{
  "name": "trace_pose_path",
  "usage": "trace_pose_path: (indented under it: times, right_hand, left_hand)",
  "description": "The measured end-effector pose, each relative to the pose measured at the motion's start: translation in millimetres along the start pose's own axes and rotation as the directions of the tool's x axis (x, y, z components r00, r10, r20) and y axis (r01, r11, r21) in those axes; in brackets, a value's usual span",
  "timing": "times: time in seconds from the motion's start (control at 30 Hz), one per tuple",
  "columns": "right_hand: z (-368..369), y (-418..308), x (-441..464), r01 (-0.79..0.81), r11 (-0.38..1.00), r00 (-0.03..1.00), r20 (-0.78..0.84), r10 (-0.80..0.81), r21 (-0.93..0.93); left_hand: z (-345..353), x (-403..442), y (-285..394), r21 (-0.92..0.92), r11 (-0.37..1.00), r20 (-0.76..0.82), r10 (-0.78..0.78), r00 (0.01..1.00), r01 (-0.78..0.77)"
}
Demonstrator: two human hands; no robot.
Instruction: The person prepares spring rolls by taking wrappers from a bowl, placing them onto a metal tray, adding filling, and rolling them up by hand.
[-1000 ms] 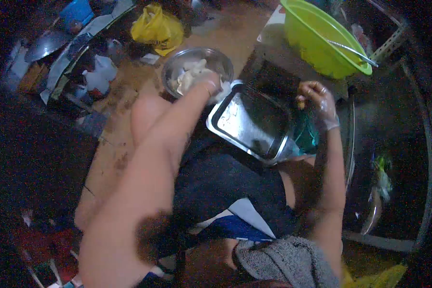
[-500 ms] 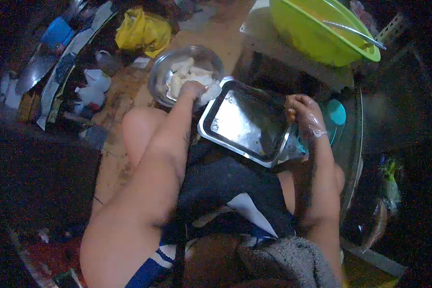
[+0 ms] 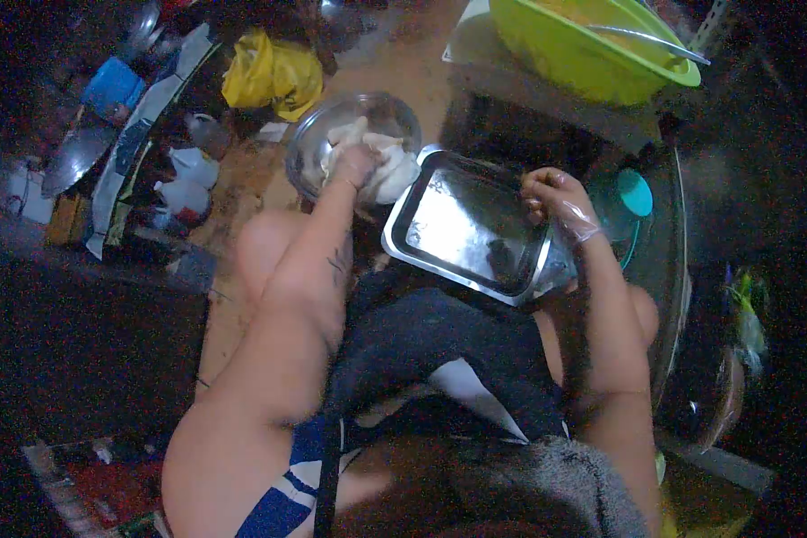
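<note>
A round metal bowl (image 3: pixel 305 143) holds several pale, floppy pieces (image 3: pixel 394 170). My left hand (image 3: pixel 356 166) is inside it, its fingers down among the pieces; whether it grips one cannot be made out. Right of the bowl, a shiny rectangular metal tray (image 3: pixel 462 220) with a dark inner border lies in front of my lap. My right hand (image 3: pixel 556 202), in a clear plastic glove, hovers at the tray's right edge with its fingers curled together. Anything between those fingers is too small to tell.
A large green basin (image 3: pixel 592 63) with orange contents and a metal utensil stands at the upper right. A yellow plastic bag (image 3: pixel 273 76) lies beyond the bowl. A teal container (image 3: pixel 635 193) is right of my right hand. Bags and a blue container (image 3: pixel 114 88) are at the left.
The view has shifted. My left hand has stayed in the bowl, moving among the pale pieces. My right hand has come closer to the tray, its fingers still curled.
</note>
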State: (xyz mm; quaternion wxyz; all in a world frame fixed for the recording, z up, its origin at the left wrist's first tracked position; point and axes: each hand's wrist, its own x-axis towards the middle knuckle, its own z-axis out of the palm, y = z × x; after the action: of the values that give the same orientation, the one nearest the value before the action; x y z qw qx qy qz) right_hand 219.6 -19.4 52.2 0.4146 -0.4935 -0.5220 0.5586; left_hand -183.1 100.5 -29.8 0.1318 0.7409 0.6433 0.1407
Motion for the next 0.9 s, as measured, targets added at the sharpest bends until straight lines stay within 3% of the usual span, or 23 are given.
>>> trace_pose_path:
  times: [0.07,0.17,0.3,0.37,0.47,0.57,0.67,0.8,0.9]
  right_hand:
    - [0.5,2.3,-5.3,0.034,0.999,0.999,0.021,-0.035,0.034]
    - [-2.2,7.1,-1.5,0.008,1.000,0.999,0.039,-0.009,0.020]
    - [-4.7,12.5,-2.4,-0.012,0.999,0.999,0.043,0.011,0.032]
    - [-1.3,8.6,-4.2,0.001,1.000,1.000,0.000,-0.001,0.000]
    - [-3.5,12.9,4.5,-0.049,0.996,0.999,-0.011,0.050,0.068]
    - [-4.0,12.3,5.2,-0.084,0.988,0.996,-0.007,0.086,0.133]
    - [-9.4,14.1,2.1,-0.041,0.997,0.999,0.014,0.040,0.065]
    - [-12.9,20.4,-0.6,-0.004,0.999,0.999,-0.044,0.002,-0.038]
    - [-6.0,17.4,-3.7,-0.034,0.997,0.999,-0.045,0.031,-0.074]
  left_hand:
    - [7.8,-3.2,2.7,0.086,0.996,0.078,-0.008,0.997,0.001]
    - [1.2,-36.5,46.6,0.140,0.959,0.126,-0.263,0.957,0.245]
    - [20.8,-5.5,9.5,0.151,0.954,0.121,-0.277,0.953,0.258]
    - [32.7,7.6,-17.1,0.205,0.961,0.097,-0.208,0.973,0.185]
    - [10.8,-17.7,11.9,0.197,0.949,-0.163,-0.215,0.963,0.245]
    - [-5.7,-15.7,18.5,-0.301,0.918,-0.415,-0.369,0.832,0.257]
    - [-41.8,-6.4,27.5,-0.288,0.950,-0.525,-0.260,0.811,0.118]
    - [-97.4,2.3,32.4,-0.127,0.979,-0.598,0.052,0.800,-0.159]
    - [-152.8,-10.6,65.0,-0.135,0.973,-0.476,0.101,0.874,-0.186]
